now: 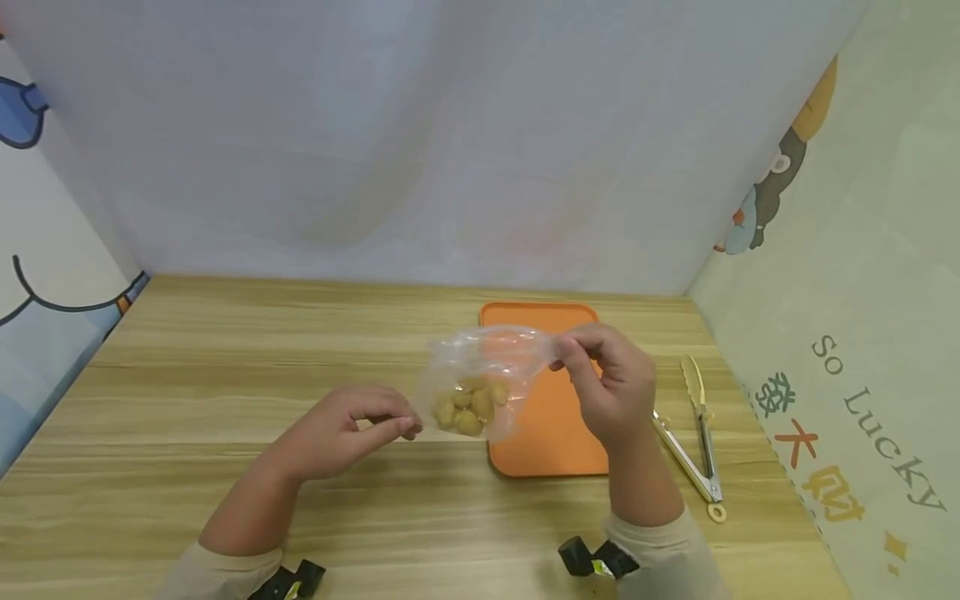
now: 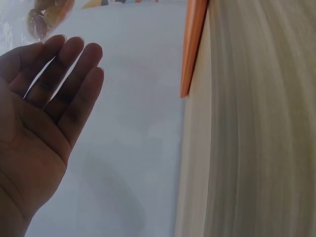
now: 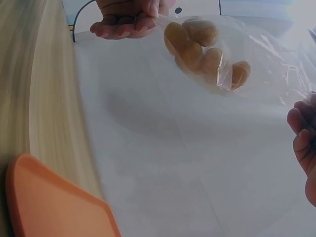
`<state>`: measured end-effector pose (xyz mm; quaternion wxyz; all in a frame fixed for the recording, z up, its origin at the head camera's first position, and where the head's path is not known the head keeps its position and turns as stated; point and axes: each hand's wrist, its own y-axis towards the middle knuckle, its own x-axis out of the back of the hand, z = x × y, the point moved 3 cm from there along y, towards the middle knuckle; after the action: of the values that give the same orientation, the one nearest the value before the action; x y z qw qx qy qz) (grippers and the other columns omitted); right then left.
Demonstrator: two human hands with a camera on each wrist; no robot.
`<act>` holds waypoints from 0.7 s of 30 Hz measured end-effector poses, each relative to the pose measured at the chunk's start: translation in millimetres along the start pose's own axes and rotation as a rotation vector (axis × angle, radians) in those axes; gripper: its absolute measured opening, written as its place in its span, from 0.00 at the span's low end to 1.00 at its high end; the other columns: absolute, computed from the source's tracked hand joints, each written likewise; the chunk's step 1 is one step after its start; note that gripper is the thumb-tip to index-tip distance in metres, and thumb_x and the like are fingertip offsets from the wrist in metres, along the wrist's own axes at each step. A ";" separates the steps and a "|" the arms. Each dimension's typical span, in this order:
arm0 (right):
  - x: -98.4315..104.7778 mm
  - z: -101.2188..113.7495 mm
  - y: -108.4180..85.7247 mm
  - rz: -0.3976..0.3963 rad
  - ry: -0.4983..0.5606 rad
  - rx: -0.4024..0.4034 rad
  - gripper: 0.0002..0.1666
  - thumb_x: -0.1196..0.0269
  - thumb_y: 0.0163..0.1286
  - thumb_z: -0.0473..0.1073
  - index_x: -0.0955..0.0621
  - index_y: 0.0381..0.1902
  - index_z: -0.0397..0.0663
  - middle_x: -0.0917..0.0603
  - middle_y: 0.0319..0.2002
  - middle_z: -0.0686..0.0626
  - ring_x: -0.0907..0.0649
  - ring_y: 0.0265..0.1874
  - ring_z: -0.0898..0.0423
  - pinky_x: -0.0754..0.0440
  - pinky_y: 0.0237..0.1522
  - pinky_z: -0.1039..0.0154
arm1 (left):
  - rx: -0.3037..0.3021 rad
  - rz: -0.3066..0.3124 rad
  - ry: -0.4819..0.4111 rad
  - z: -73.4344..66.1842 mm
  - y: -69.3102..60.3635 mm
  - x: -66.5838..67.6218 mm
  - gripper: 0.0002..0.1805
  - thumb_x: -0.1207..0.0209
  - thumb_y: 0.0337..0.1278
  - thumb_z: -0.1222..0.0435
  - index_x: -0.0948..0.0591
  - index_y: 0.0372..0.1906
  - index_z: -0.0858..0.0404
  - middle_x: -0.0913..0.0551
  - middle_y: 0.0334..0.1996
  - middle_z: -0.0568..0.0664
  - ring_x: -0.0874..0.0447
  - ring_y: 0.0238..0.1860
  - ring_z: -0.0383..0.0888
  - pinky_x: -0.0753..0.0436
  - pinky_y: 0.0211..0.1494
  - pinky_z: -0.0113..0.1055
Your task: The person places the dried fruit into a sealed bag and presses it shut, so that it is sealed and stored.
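Observation:
A clear plastic bag (image 1: 525,354) hangs above the table. In its lower part lie several rounded yellow-brown pieces (image 3: 190,54), which look like small potatoes; their exact kind is unclear. My right hand (image 1: 611,379) pinches the gathered top of the bag between thumb and fingers. At the bag's lower left corner, my left hand (image 1: 348,433) pinches the edge with thumb and index fingertips. The other fingers of that left hand (image 2: 54,98) extend loosely in the left wrist view. Behind and below the bag lies an orange tray (image 1: 551,454), partly covered by the bag and right arm.
Metal tongs (image 1: 705,454) with pale yellow tips lie spread to the right of the tray. The wood-grain table (image 1: 187,400) meets a white back wall (image 1: 375,167) and a printed right wall (image 1: 847,333).

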<state>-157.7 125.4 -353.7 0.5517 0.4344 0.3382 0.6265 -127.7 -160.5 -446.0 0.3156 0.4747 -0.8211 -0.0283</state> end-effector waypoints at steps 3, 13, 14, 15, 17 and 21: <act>2.6 0.7 1.4 -0.007 0.003 0.007 0.17 0.39 0.71 0.37 0.21 0.27 0.26 0.19 0.21 0.39 0.18 0.24 0.58 0.21 0.28 0.70 | -0.007 0.013 -0.006 1.1 -0.4 0.5 0.12 0.43 0.69 0.66 0.14 0.40 0.45 0.14 0.36 0.43 0.16 0.39 0.39 0.19 0.42 0.35; 7.6 4.3 5.1 -0.027 0.025 0.037 0.18 0.39 0.71 0.36 0.22 0.25 0.25 0.21 0.20 0.41 0.21 0.22 0.57 0.23 0.29 0.71 | -0.012 0.037 0.031 4.2 -3.3 3.1 0.11 0.44 0.70 0.65 0.14 0.39 0.44 0.15 0.36 0.36 0.17 0.37 0.37 0.19 0.40 0.35; 7.8 4.5 5.1 -0.027 0.023 0.040 0.18 0.39 0.71 0.36 0.22 0.25 0.26 0.21 0.20 0.41 0.21 0.22 0.57 0.24 0.29 0.71 | -0.013 0.042 0.027 4.5 -3.3 3.1 0.12 0.44 0.70 0.65 0.14 0.39 0.44 0.15 0.36 0.36 0.17 0.37 0.38 0.19 0.39 0.35; 8.0 4.7 5.0 -0.027 0.018 0.042 0.18 0.39 0.71 0.37 0.22 0.25 0.26 0.21 0.20 0.41 0.21 0.22 0.57 0.24 0.29 0.71 | -0.015 0.049 0.021 5.0 -3.3 3.0 0.12 0.45 0.70 0.65 0.14 0.40 0.44 0.15 0.36 0.36 0.17 0.37 0.38 0.19 0.39 0.35; 8.4 4.5 4.8 -0.031 0.016 0.047 0.18 0.39 0.71 0.37 0.22 0.24 0.26 0.21 0.20 0.41 0.22 0.21 0.58 0.25 0.27 0.71 | -0.014 0.062 0.007 6.5 -3.3 2.6 0.12 0.45 0.70 0.65 0.14 0.40 0.45 0.15 0.36 0.38 0.17 0.37 0.38 0.19 0.38 0.36; 9.2 4.6 4.2 -0.035 0.031 0.042 0.18 0.39 0.71 0.36 0.23 0.24 0.25 0.21 0.20 0.40 0.23 0.20 0.57 0.27 0.25 0.70 | -0.018 0.080 -0.013 10.5 -3.5 1.6 0.12 0.45 0.70 0.66 0.13 0.41 0.46 0.13 0.37 0.43 0.16 0.37 0.39 0.17 0.38 0.37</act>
<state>-155.3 133.5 -346.5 0.5479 0.4300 0.3673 0.6164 -131.3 -166.4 -454.9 0.3153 0.4387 -0.8411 -0.0260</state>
